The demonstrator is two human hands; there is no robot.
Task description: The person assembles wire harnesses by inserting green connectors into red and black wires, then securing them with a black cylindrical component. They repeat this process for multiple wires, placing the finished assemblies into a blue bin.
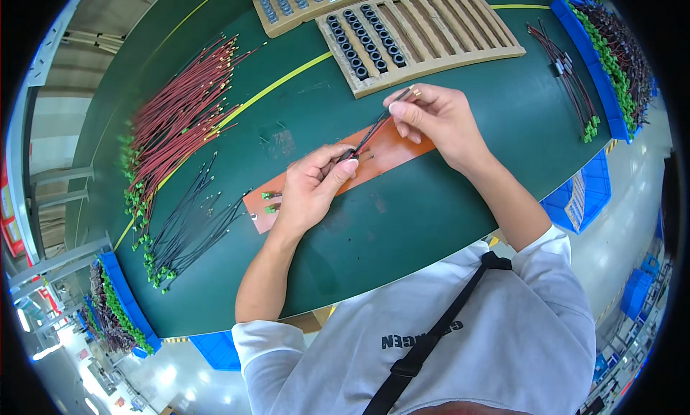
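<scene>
Above an orange strip [392, 154] on the green table, a thin bundle of dark wires [372, 131] stretches between my two hands. My left hand [310, 188] is closed around its lower part; a small black piece shows at the thumb, too hidden to name. My right hand [438, 124] pinches the other end, where bare metal tips stick out past the fingers. Two green connectors [272, 203] lie on the strip beside my left wrist. I cannot tell whether they belong to the wires in my hands.
Red wires [187, 91] with green connectors lie at left, black wires [194, 228] nearer me. A slotted wooden tray [431, 34] holds black rings; another tray [309, 16] stands behind it. Finished-looking wires [568, 77] lie right, by a blue bin [596, 62]. Another blue bin [126, 300] stands lower left.
</scene>
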